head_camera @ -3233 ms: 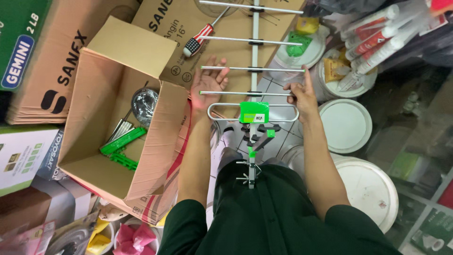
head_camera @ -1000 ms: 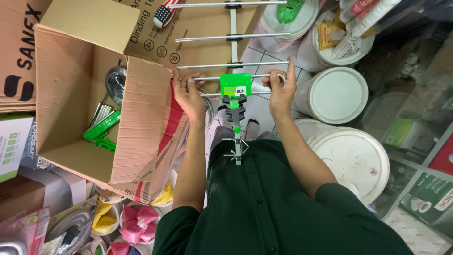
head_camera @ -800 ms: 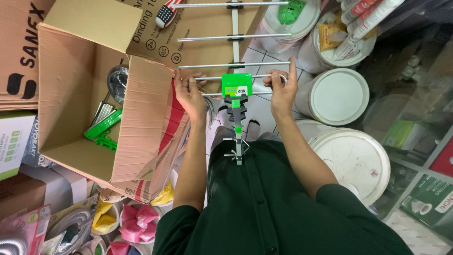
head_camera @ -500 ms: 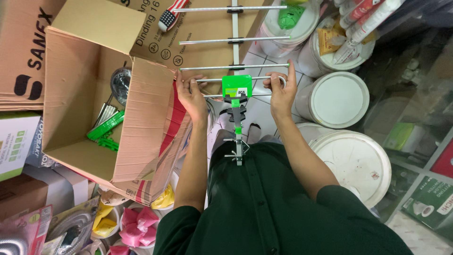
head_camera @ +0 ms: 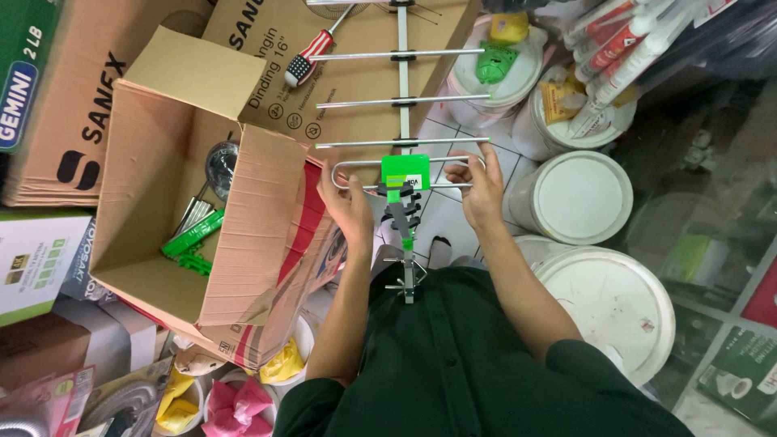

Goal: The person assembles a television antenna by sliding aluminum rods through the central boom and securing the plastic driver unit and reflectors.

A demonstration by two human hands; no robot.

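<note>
I hold a metal antenna (head_camera: pixel 401 97) upright in front of me, its boom running away from me with several thin cross rods. A green plastic block (head_camera: pixel 405 171) sits on the looped rod nearest me. My left hand (head_camera: pixel 348 209) is at the left end of that loop, fingers curled by it. My right hand (head_camera: pixel 482 186) grips the loop's right end. The antenna's lower end with a small bracket (head_camera: pixel 407 279) rests against my dark green shirt.
An open cardboard box (head_camera: pixel 154 243) at my left holds green plastic parts (head_camera: pixel 191 239) and metal pieces. A screwdriver (head_camera: pixel 310 57) lies on a flat carton ahead. White lidded buckets (head_camera: pixel 576 196) stand at my right, with sealant tubes beyond. Bags fill tubs at the lower left.
Both hands stay at the looped rod. The view has shifted slightly, and my left hand sits a little lower on the loop's left end than before.
</note>
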